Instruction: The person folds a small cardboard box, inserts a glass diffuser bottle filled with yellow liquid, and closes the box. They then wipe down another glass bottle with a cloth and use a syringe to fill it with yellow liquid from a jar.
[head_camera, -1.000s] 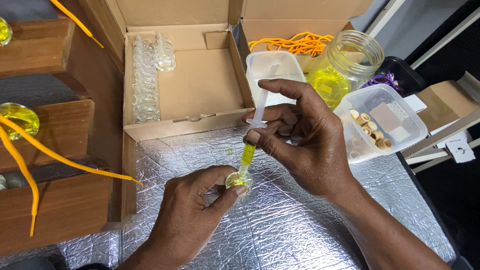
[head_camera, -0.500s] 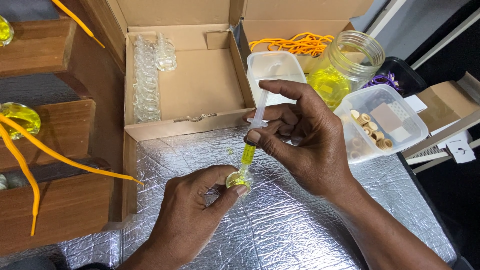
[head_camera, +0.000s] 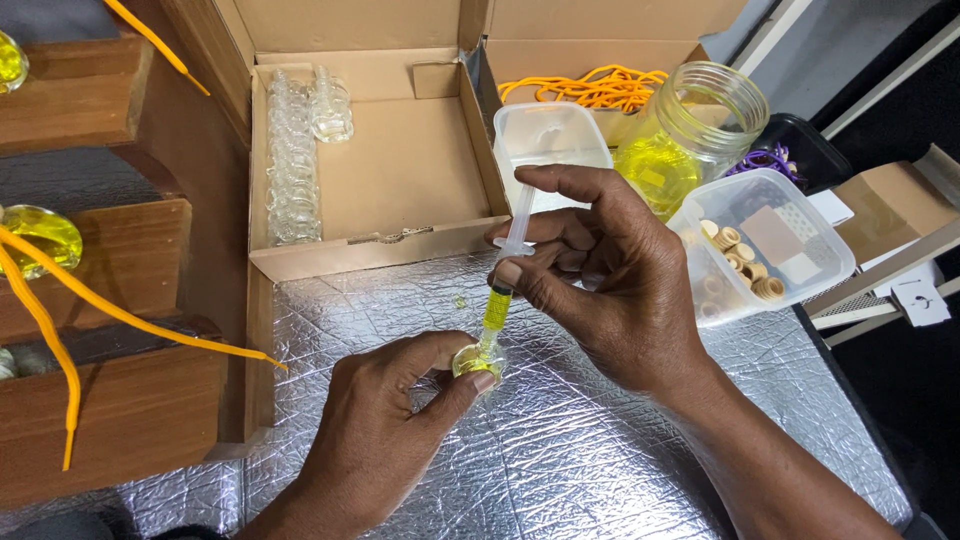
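The right hand (head_camera: 620, 290) is gripping a syringe (head_camera: 503, 280) of yellow liquid, its long axis running steeply down to the small glass vial (head_camera: 478, 360) directly below. The left hand (head_camera: 385, 430) is pinching that vial in a narrow grip just above the foil-covered counter (head_camera: 600, 450).

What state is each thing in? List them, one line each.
Syringe: part full of yellow liquid, tip in small bottle.
Right hand: grips syringe.
Left hand: pinches bottle.
Glass jar: open, holds yellow liquid.
Cardboard box: open.
Cork tub: lidless.
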